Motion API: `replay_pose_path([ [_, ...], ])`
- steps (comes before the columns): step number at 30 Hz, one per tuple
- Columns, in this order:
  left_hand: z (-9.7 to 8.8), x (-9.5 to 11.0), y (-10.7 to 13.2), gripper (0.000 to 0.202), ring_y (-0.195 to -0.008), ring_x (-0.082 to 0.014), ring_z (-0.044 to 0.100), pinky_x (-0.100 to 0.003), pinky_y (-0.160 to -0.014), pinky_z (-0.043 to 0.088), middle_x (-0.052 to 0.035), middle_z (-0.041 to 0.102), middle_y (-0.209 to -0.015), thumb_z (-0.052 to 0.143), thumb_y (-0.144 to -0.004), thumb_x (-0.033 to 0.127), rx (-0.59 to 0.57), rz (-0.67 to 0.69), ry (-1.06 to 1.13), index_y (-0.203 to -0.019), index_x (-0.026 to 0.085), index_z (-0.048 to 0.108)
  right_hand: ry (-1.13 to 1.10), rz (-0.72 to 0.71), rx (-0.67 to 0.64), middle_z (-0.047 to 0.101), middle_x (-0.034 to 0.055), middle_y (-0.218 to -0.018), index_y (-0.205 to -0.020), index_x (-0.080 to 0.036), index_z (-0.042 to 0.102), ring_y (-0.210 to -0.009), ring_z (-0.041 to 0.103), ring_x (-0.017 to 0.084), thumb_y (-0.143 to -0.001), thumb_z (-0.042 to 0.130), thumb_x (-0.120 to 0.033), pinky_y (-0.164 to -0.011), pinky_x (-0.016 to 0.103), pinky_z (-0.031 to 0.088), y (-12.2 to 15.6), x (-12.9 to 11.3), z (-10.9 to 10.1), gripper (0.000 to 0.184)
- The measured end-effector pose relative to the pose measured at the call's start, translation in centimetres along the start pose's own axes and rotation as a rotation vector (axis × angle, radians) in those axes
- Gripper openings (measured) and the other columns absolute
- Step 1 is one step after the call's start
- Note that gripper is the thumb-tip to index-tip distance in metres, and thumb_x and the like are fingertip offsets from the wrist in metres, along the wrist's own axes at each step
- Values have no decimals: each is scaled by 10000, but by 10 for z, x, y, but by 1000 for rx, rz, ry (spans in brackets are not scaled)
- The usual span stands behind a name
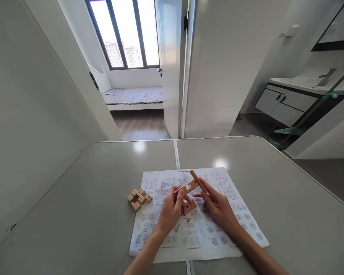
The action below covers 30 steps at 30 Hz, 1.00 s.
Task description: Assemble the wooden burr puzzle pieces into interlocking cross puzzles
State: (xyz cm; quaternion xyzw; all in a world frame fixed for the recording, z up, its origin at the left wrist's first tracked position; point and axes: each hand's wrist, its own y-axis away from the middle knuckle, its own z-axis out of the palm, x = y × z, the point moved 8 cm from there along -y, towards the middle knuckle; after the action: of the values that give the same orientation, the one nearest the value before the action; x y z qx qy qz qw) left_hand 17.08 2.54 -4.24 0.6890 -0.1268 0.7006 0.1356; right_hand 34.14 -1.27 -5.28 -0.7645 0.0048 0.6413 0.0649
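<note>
My left hand (172, 208) is closed on a notched wooden puzzle piece (191, 186), held up above the paper. A second wooden piece (190, 206) with dark marks shows just below those fingers; whether the hand touches it I cannot tell. Between thumb and fingers, my right hand (218, 206) pinches a wooden stick-shaped piece (198, 180), tilted, its side against the end of the notched piece. Under both hands lies a printed diagram sheet (226, 240). Left of them, several more wooden puzzle pieces (137, 196) sit in a small cluster by the sheet's left edge.
The grey table (83, 214) has a pale seam (176, 152) down its middle and rounded far corners. Beyond it stand a door (172, 68), a bed (134, 95) under a window, and a washbasin cabinet (289, 101) on the right. A wall (31, 114) runs along the left.
</note>
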Motion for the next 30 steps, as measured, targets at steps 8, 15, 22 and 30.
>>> replay_pose_path([
  [8, 0, 1, 0, 391, -404, -65, 518, -190, -435, 434, -18, 729, -769, 500, -1022, 576, 0, -3, 7, -1051, 187, 525, 3, 13, 17, 832, 74, -1071, -1579, -318, 478, -909, 797, 317, -1016, 567, -594, -679, 393, 625, 2, 0, 2, 633],
  [15, 1, 4, 1, 386, -405, -69, 538, -198, -449, 462, -19, 733, -777, 499, -1026, 574, -11, 12, 14, -1035, 188, 521, 97, -38, 75, 831, 77, -1105, -1605, -275, 434, -903, 813, 283, -1062, 491, -550, -706, 359, 650, 5, 3, 5, 612],
  [22, 0, 2, 2, 371, -389, -58, 520, -181, -440, 427, 11, 702, -727, 494, -1034, 558, -17, -2, -5, -1034, 188, 520, 189, -133, 96, 839, 44, -1059, -1582, -288, 470, -807, 810, 225, -1082, 476, -466, -746, 335, 666, 5, -7, 3, 531],
  [30, -2, 2, 0, 367, -401, -59, 519, -187, -459, 437, 11, 700, -720, 496, -1035, 549, -3, 4, -12, -1023, 184, 529, 282, -237, 96, 839, 30, -1059, -1596, -300, 443, -804, 816, 212, -1101, 456, -386, -706, 305, 670, 7, -11, 3, 502],
])
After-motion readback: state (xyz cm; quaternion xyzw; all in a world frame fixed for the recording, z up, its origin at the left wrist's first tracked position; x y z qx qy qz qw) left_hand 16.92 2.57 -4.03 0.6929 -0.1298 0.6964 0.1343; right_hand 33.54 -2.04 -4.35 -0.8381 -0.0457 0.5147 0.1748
